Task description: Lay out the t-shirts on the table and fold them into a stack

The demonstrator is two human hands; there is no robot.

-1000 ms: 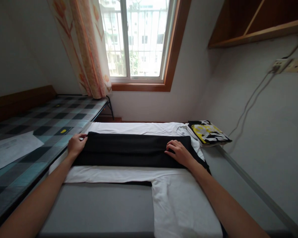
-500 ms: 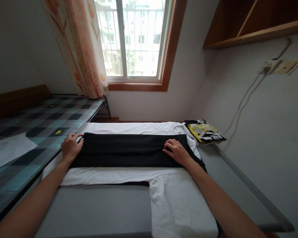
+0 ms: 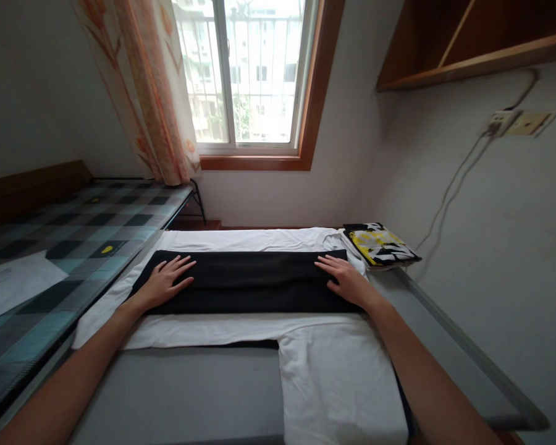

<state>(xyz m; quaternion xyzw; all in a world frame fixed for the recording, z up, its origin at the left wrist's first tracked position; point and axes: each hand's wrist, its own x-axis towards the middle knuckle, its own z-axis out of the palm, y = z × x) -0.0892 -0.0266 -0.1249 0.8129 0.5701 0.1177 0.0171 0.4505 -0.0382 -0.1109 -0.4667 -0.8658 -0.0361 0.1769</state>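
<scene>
A black folded cloth [image 3: 254,281], long and rectangular, lies flat across a white T-shirt [image 3: 338,364] spread on the grey table. On the cloth's left end rests my left hand [image 3: 165,282], palm down with its fingers spread. My right hand [image 3: 345,278] lies on the right end, fingers also stretched out. Neither hand grips anything. One white sleeve extends toward me at the lower right. A strip of black fabric peeks out from under the shirt's near edge.
A folded yellow, black and white garment [image 3: 382,244] sits at the table's far right corner. On the left stands a bed with a checked mattress [image 3: 134,219], a paper sheet [image 3: 18,284] on it. The grey table [image 3: 189,389] shows in front. A wooden shelf [image 3: 482,59] overhangs at right.
My left hand has moved from the cloth's left edge inward to the right and spread its fingers. My right hand has shifted slightly right, its fingers straighter now.
</scene>
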